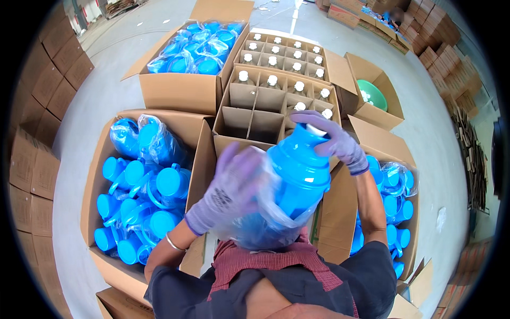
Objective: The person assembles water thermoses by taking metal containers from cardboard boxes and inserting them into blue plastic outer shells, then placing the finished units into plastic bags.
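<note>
A blue thermos flask (297,165) with a white stopper at its neck stands tilted against the front of my body. My right hand (334,141), in a lilac knit glove, grips it around the neck and shoulder. A clear plastic bag (265,228) wraps the flask's lower part, while the upper part is bare. My left hand (231,186), gloved alike, is at the bag's edge on the flask's left side. Motion smears its fingers, so their hold on the bag cannot be made out.
Ahead, a divided carton (249,116) holds glass bottles (272,82) with white tops; its front left compartments are empty. Cartons of blue handled vessels stand left (85,212) and right (414,223). A far box holds bagged blue pieces (199,48). A green basin (372,94) sits in another box.
</note>
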The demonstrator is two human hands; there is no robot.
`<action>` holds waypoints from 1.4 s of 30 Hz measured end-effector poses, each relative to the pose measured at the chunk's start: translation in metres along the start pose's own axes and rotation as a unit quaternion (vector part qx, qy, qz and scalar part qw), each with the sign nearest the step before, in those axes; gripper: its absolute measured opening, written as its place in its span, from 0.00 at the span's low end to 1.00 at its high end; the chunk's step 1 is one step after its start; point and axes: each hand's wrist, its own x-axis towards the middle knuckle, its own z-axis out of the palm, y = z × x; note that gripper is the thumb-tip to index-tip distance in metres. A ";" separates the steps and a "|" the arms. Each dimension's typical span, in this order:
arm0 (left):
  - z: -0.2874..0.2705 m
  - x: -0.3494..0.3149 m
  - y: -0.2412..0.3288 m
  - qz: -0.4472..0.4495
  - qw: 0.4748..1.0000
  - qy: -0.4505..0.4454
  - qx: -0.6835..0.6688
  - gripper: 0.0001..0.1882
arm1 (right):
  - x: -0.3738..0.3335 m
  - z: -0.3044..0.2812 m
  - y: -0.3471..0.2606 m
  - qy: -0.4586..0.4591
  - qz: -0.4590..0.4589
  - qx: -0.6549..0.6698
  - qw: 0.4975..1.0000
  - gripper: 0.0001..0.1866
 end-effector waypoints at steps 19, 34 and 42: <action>-0.025 0.065 -0.063 -0.191 0.960 -0.189 -0.077 0.21 | -0.088 0.009 -0.011 0.347 0.120 0.094 0.925 0.16; 0.050 -0.110 -0.081 -0.450 0.824 -0.072 -0.335 0.17 | -0.110 0.046 0.008 0.065 0.172 -0.090 0.979 0.17; 0.081 -0.197 -0.121 -0.467 0.809 -0.102 -0.342 0.17 | -0.076 0.028 -0.023 -0.075 -0.096 -0.382 0.916 0.24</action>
